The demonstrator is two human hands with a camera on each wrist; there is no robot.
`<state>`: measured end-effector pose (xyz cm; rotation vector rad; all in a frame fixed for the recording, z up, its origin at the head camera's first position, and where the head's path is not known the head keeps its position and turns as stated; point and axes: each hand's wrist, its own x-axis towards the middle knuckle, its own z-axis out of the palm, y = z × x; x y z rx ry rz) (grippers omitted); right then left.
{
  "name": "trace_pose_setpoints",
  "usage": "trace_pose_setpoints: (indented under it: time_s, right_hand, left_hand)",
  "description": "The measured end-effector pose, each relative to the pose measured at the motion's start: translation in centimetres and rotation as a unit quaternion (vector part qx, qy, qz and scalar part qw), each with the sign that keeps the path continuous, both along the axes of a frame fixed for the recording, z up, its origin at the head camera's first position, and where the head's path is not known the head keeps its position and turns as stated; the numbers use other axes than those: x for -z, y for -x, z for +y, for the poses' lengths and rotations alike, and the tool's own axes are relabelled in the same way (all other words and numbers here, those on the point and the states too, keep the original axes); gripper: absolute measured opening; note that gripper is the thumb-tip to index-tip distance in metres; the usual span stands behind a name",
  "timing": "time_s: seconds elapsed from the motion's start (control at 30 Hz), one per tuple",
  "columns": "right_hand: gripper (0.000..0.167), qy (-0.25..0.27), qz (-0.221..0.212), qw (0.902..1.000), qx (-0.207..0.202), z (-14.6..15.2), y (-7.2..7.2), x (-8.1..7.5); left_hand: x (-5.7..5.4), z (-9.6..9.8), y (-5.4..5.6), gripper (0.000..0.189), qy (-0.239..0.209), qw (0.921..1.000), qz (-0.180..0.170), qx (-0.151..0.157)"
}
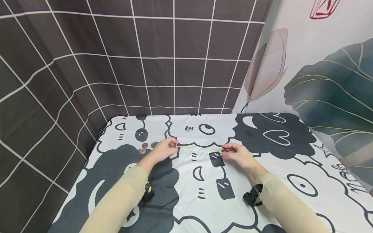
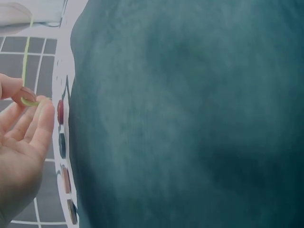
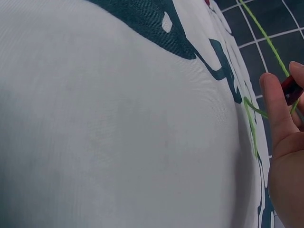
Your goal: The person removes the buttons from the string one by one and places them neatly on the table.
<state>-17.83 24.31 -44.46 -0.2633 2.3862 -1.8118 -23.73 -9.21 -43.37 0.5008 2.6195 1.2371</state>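
- Pinching one end of the green string [image 1: 199,148] in the left hand [image 1: 162,149].
- Pinching a red piece [image 3: 292,90] in the right hand [image 1: 240,155], with the string beside it; cannot tell if threaded.
- Stretching the string straight from left to right over the printed cloth [image 1: 186,181], with a loose length hanging by the right hand.
- Showing four discs [image 2: 62,145] in a row on the cloth, near the left hand.
- Facing a dark grid curtain [image 1: 154,71], far and left.

The head view is evenly lit, wrist views dimmer.
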Motion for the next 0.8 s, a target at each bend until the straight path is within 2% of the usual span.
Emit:
trace_pose_setpoints:
  time_s: [0.53, 0.8]
  right_hand:
    - [0.040, 0.018, -0.007, 0.9998, -0.002, -0.1, 0.1, 0.3]
    - [0.039, 0.034, -0.005, 0.9994, -0.008, -0.3, 0.3, 0.3]
  left_hand:
    - [0.5, -1.2, 0.3, 0.028, -0.013, 0.9999, 0.000, -0.010]
    - [0.1, -2.1, 0.1, 0.028, 0.004, 0.9998, 0.013, -0.016]
